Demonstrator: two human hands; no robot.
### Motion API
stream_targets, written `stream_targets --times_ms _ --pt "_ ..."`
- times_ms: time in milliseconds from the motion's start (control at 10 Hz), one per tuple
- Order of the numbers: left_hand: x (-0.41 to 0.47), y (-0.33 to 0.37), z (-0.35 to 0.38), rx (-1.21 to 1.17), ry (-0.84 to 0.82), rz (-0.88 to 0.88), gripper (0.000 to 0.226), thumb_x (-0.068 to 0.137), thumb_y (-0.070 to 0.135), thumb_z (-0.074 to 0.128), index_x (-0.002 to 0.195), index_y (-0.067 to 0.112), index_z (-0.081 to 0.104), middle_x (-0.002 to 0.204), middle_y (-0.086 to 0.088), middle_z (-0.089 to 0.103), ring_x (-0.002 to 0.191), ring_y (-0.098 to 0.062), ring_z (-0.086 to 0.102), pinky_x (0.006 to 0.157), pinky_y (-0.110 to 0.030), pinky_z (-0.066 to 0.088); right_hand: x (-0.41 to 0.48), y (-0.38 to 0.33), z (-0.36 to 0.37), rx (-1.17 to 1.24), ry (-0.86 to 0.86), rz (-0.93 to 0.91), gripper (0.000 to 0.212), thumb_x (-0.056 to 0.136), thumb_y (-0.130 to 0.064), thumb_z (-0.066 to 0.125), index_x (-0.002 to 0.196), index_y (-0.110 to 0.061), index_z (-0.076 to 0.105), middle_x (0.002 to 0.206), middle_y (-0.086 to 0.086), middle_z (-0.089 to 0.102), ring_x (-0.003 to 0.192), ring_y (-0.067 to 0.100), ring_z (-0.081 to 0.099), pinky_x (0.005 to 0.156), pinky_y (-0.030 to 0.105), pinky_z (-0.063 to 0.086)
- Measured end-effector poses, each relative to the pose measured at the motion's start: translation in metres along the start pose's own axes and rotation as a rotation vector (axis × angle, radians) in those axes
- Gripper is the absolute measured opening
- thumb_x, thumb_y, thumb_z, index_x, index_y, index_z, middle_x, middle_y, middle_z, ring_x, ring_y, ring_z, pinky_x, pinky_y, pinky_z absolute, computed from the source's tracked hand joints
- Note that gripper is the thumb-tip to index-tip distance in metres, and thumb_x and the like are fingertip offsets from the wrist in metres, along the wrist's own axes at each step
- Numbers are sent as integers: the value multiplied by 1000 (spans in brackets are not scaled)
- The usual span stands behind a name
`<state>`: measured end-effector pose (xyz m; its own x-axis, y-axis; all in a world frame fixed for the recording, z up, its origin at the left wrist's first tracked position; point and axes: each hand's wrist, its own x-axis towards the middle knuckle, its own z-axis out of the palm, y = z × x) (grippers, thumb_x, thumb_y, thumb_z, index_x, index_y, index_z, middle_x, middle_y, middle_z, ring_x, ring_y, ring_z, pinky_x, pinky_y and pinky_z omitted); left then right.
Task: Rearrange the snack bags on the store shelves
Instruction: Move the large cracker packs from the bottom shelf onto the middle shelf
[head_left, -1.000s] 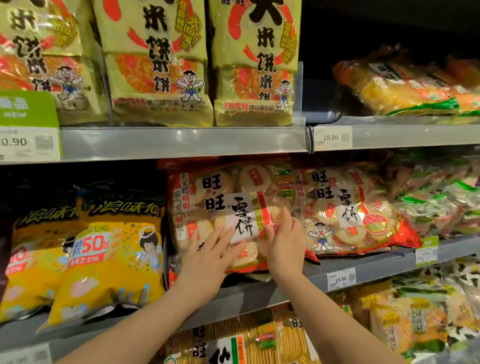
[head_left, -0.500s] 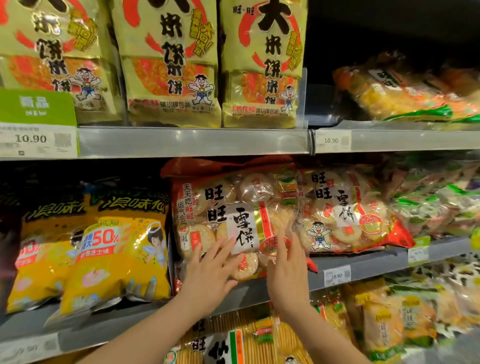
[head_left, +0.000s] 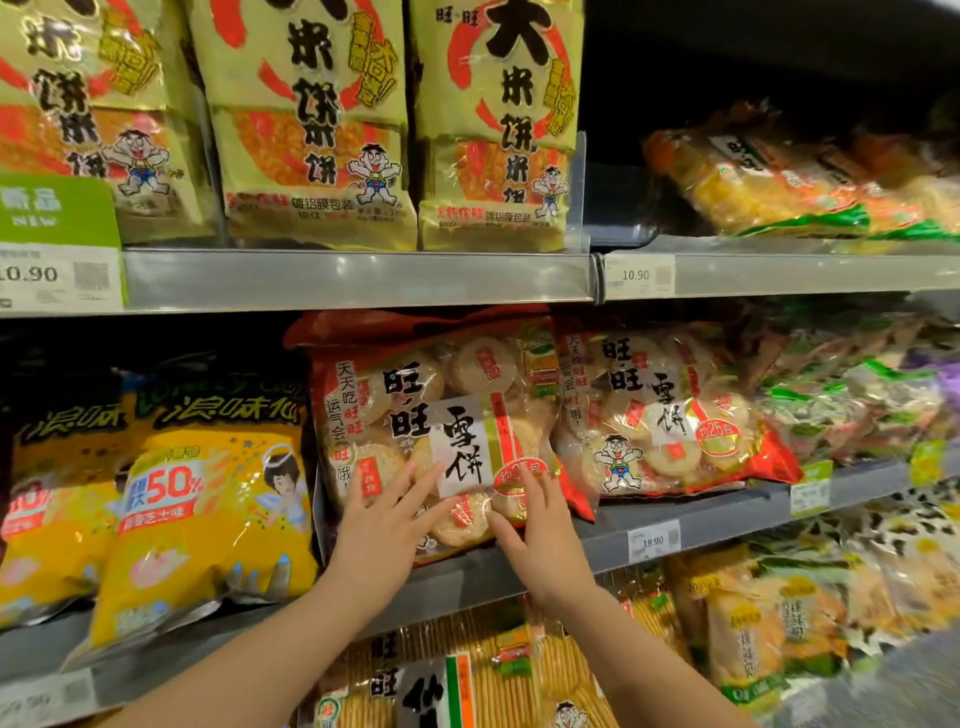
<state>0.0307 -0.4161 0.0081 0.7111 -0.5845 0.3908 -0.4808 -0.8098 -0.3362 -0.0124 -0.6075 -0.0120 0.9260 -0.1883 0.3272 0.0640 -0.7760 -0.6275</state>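
A clear and red rice-cracker bag (head_left: 441, 410) stands on the middle shelf (head_left: 701, 525), leaning back. My left hand (head_left: 387, 525) lies flat on its lower left front, fingers straight and spread. My right hand (head_left: 540, 525) presses its lower right front with straight fingers. A second bag of the same kind (head_left: 670, 415) sits just to the right, touching the first.
Yellow snack bags (head_left: 208, 519) fill the middle shelf's left side. Gold-green bags (head_left: 311, 130) stand on the upper shelf (head_left: 363, 278), with orange packs (head_left: 779, 176) lying at its right. Green-trimmed packs (head_left: 857, 395) crowd the right. Cracker packs (head_left: 415, 686) sit below.
Both hands slid lower on the bag's front and stayed flat against it. The bag now sits more upright. The view shifted slightly left and down.
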Motion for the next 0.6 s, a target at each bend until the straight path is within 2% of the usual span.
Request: stream_targets --times_ms 100,200,300,400,500,600 --pt "9 4 3 -10 86 57 85 74 17 70 142 44 27 155 2 3 143 -25 21 101 -69 17 8 6 -13 76 99 11 66 93 -46 46 148 -27 16 153 1 21 141 17 21 111 35 28" --pt "10 1 10 54 90 64 91 38 14 88 122 36 60 140 -5 49 122 -28 54 87 -68 36 0 11 -17 -91 278 56 55 93 -31 49 143 -22 30 144 1 36 132 18 32 102 32 36" --pt "8 -3 13 40 138 90 88 39 17 88 121 34 61 139 -7 51 123 -29 52 90 -64 28 -11 13 -9 -227 341 142 55 92 -31 47 143 -17 32 146 7 36 131 23 35 106 35 36" --pt "4 -9 17 31 153 74 86 44 20 88 124 33 58 142 -7 47 129 -28 37 92 -65 25 -11 10 0 -155 218 248 65 95 -41 41 148 -11 17 153 11 26 137 26 31 110 36 32" --pt "3 -10 22 48 164 49 88 43 22 89 124 35 58 142 -7 47 131 -26 32 91 -66 26 2 6 -6 -62 165 328 70 93 -50 41 146 -10 20 146 13 33 129 30 42 102 40 40" --pt "1 -8 14 -20 151 51 83 45 26 89 122 35 60 140 -7 50 131 -26 32 88 -68 35 9 2 -16 -228 102 369 67 91 -58 36 139 -11 31 136 10 43 120 30 49 95 43 43"
